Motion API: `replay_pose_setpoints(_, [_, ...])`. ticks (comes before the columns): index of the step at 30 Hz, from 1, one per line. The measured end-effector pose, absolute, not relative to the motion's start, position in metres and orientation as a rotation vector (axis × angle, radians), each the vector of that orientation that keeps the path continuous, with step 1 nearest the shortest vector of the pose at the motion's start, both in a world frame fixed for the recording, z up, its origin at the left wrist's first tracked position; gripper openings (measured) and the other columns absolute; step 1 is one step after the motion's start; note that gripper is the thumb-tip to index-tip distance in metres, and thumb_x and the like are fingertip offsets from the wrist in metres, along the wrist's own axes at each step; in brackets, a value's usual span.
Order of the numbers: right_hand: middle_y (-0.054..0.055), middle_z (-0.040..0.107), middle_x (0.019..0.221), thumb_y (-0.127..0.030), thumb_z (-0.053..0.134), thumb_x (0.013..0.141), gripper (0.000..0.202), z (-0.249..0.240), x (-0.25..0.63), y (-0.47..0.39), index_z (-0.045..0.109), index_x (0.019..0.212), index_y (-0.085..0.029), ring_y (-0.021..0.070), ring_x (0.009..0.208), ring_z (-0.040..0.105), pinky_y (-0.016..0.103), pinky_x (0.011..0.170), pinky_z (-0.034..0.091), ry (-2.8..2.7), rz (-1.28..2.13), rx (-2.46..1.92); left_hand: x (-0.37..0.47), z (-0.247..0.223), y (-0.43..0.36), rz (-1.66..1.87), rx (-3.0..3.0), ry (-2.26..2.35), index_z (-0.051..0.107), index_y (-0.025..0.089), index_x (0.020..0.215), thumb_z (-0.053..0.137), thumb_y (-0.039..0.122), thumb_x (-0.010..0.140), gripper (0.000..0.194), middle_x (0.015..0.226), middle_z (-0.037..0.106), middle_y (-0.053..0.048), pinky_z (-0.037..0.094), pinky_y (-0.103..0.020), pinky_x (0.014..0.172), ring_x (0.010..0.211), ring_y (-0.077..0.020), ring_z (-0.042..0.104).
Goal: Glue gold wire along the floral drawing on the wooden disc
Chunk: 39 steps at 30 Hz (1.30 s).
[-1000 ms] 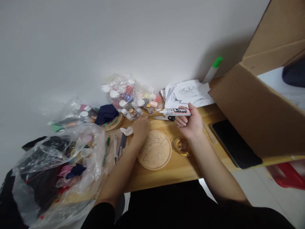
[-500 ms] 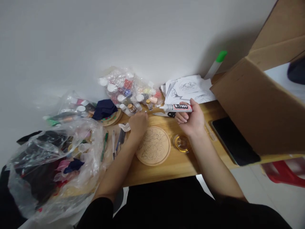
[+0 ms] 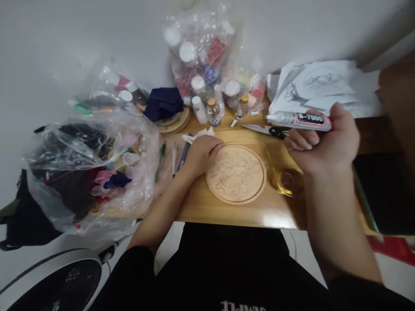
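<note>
My right hand (image 3: 327,142) is closed around a B-7000 glue tube (image 3: 304,121), holding it level above the table with its white nozzle pointing left. Lying flat in the middle is a round wooden board (image 3: 238,177) with a line pattern of flowers. At its upper-left rim my left hand (image 3: 204,153) has its fingers drawn together and bent onto the edge; the fingertips are partly hidden. A crumpled white tissue (image 3: 197,135) lies just behind that hand. Between the little bottles and the scissors (image 3: 267,130) rests a small white cap (image 3: 234,123).
A clear round dish (image 3: 287,181) stands right of the board. Behind are small bottles (image 3: 213,111), bags of beads (image 3: 197,52) and drawings on paper (image 3: 320,82). A plastic bag (image 3: 90,168) fills the left, with pens (image 3: 160,162) beside it. A phone (image 3: 385,194) lies at right.
My view has shifted down and left, closer to the table. My left hand has drawn back from beside the small white cap to the board's rim. The glue tube remains in my right hand.
</note>
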State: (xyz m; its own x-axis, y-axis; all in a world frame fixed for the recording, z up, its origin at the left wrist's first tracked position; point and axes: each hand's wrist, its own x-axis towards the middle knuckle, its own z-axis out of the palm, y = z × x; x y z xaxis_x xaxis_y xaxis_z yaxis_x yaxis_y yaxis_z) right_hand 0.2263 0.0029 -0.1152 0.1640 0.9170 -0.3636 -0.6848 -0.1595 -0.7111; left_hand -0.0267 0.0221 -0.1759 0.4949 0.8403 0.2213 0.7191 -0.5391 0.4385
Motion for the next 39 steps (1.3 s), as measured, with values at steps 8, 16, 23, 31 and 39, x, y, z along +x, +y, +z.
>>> replay_pose_setpoints(8, [-0.005,0.017,0.035,-0.043,0.04,0.087,0.044,-0.121,0.218,0.009,0.043,0.049,-0.022,0.0083,0.033,0.011,0.027,0.04,0.007,-0.366,1.367,-1.144,-0.039,-0.157,0.008,0.403,2.639,1.468,0.069,0.018,0.1,0.04,0.02,0.1,0.029,0.09,0.074,-0.007,0.048,-0.032,0.081,0.089,-0.0201,0.066])
replay_pose_setpoints(16, [-0.003,0.016,0.036,-0.041,0.031,0.089,0.046,-0.114,0.21,0.011,0.038,0.048,-0.022,0.0091,0.036,0.009,0.029,0.044,0.006,-0.212,1.28,-1.294,-0.039,-0.134,-0.007,0.104,2.439,1.688,0.068,0.018,0.09,0.038,0.032,0.102,0.035,0.089,0.074,-0.006,0.045,-0.031,0.071,0.08,-0.0202,0.066])
replay_pose_setpoints(23, [-0.002,0.015,0.032,-0.041,0.012,0.097,0.06,-0.107,0.202,0.016,0.039,0.046,-0.022,0.0108,0.035,0.008,0.03,0.047,0.002,-0.174,1.233,-1.38,-0.032,-0.136,0.0,-0.142,2.316,1.597,0.07,0.018,0.094,0.045,0.031,0.1,0.029,0.101,0.075,-0.008,0.044,-0.031,0.073,0.091,-0.0239,0.068])
replay_pose_setpoints(31, [-0.004,0.016,0.032,-0.04,0.007,0.1,0.063,-0.105,0.2,0.013,0.037,0.047,-0.023,0.0111,0.036,0.007,0.031,0.045,0.003,-0.283,1.298,-1.375,-0.033,-0.14,0.002,-0.121,2.305,1.58,0.07,0.022,0.097,0.049,0.027,0.096,0.021,0.101,0.076,-0.005,0.043,-0.029,0.072,0.093,-0.022,0.067])
replay_pose_setpoints(39, [-0.005,0.019,0.036,-0.042,0.012,0.1,0.058,-0.115,0.212,0.01,0.04,0.052,-0.024,0.0097,0.036,0.009,0.03,0.045,0.008,-0.389,1.346,-1.299,-0.033,-0.141,0.004,-0.031,2.328,1.517,0.07,0.02,0.087,0.05,0.022,0.095,0.022,0.09,0.07,-0.005,0.041,-0.031,0.071,0.088,-0.0212,0.064])
